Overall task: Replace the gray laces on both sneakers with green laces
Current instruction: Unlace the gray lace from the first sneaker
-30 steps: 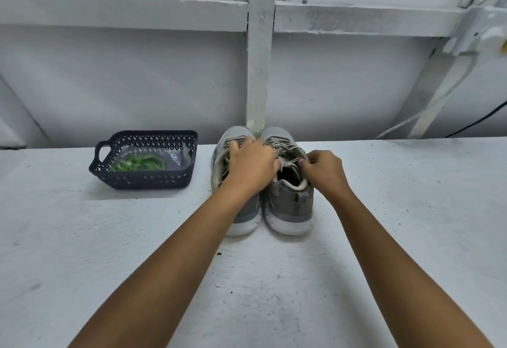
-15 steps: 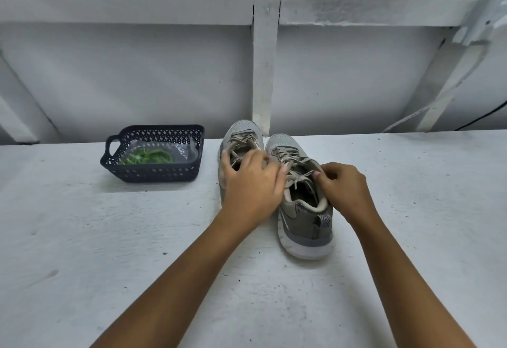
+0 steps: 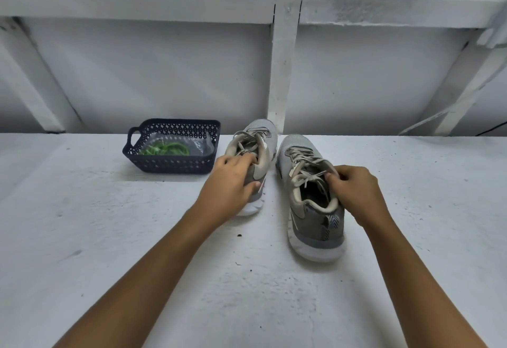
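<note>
Risk of a snagged eyelet: right hand pinches the gray lace on the right sneaker, left hand gripping the left sneaker; a hasty tug could jam it.

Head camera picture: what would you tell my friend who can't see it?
A person's left hand grips the left sneaker while the right hand pinches a gray lace on the right sneaker. Green laces lie in a dark basket.
</note>
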`<state>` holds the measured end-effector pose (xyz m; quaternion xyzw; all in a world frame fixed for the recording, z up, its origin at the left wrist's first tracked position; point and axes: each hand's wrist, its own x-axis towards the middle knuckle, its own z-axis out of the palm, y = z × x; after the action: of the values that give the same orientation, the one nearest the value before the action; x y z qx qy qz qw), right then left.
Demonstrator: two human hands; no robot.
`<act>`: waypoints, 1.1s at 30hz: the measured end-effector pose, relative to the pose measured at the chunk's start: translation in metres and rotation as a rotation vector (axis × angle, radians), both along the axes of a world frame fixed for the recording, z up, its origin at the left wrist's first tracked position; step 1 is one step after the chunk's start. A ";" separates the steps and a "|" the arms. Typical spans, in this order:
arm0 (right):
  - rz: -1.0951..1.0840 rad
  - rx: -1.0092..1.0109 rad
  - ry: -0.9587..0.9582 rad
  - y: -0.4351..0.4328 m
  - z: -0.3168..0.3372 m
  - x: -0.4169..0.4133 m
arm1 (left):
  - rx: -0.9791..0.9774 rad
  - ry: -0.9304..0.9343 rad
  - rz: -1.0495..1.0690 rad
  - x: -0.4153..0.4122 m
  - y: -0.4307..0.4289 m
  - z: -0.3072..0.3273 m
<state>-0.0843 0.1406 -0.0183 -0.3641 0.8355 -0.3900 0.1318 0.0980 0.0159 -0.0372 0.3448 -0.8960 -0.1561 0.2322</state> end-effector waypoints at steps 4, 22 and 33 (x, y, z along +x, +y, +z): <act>0.016 0.023 0.041 0.011 0.001 0.016 | -0.028 -0.019 -0.014 0.016 -0.010 0.001; -0.002 -0.032 -0.082 0.033 -0.012 0.051 | -0.062 0.188 -0.198 0.016 0.045 0.010; 0.005 -0.040 -0.103 0.032 -0.016 0.049 | 0.096 0.096 -0.237 -0.001 0.055 0.012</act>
<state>-0.0353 0.1729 -0.0347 -0.3483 0.8187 -0.4243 0.1684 0.0968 0.0711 -0.0248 0.2394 -0.9098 -0.2412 0.2381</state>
